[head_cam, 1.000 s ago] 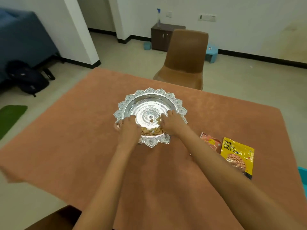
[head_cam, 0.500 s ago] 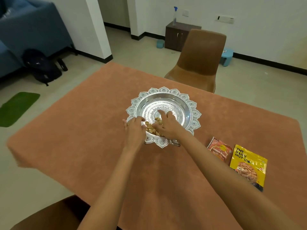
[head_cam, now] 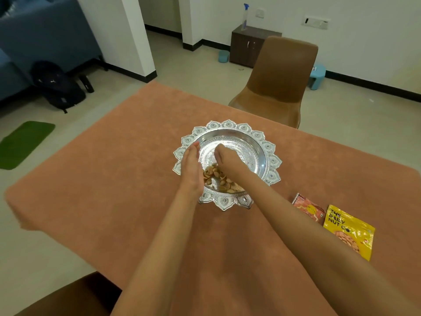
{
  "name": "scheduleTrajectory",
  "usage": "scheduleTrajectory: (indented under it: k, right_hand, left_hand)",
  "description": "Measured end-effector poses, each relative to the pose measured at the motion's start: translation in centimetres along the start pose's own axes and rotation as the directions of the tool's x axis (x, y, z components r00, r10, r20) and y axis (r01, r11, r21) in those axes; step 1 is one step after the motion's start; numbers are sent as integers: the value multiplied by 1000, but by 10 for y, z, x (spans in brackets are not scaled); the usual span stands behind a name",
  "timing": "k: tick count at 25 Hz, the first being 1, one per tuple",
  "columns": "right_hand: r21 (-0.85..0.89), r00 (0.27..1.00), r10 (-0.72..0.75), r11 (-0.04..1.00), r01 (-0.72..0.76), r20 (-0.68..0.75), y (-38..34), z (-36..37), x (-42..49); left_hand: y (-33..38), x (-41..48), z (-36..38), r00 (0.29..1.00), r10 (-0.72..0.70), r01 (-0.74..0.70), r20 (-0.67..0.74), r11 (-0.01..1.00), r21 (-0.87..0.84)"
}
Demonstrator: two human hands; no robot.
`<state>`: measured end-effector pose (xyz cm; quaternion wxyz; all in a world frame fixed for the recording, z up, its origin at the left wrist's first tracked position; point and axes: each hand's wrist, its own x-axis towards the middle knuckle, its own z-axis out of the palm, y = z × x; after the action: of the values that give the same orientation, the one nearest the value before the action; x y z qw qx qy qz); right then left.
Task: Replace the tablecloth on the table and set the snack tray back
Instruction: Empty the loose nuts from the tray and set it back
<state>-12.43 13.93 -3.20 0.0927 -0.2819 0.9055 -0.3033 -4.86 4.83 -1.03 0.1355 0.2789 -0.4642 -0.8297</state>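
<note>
1. Far left, on the floor beside the table: a green mat and a dark backpack. Neither belongs to the job.
2. The tablecloth, terracotta, lay spread over the table with its left edge draped. I judged the cloth step done.
3. The left hand stood on edge at the tray's left rim, fingers straight and together, palm facing inward. It held nothing.
4. The snack tray, silver with a petal rim, sat on the cloth near the table's middle. It was round, so there was no long axis to line up. Inside it, nut shells were heaped on the near side.
5. Key relation: the heap lay between the two hands, just right of the left palm and nearer the person than the right fingertips. Both hands were equally close to it. Any gathering sweep would likely run toward that left palm.
6. The right hand was inside the basin, fingers bent down toward the metal. Whether it pinched anything, I could not tell.
7. Right of the tray and apart from it, a red-orange packet and a yellow packet lay flat on the cloth, just beside the right forearm.
</note>
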Motion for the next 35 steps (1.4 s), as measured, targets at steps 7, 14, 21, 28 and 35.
scheduleTrajectory:
  k: [7,14,21,28,35]
  right_hand:
    - [312,977,-54,943,117,-205,-39,11,-2]
    - [729,988,54,682,68,-142,-34,-3,-9]
    - [13,972,-116,993,116,205,60,-33,-14]
    - [-234,770,-517,751,618,374,36,20,1]
    - [-244,773,-578,735,632,262,27,31,17]
  left_hand:
    - [-10,14,25,952,-286,299,114,772,-561]
    - [-13,19,34,937,-303,327,173,593,-736]
    - [14,31,9,957,-270,255,104,616,-746]
    - [17,34,-13,967,-255,200,3,752,-628]
    - [14,32,-16,970,-242,192,-6,782,-594]
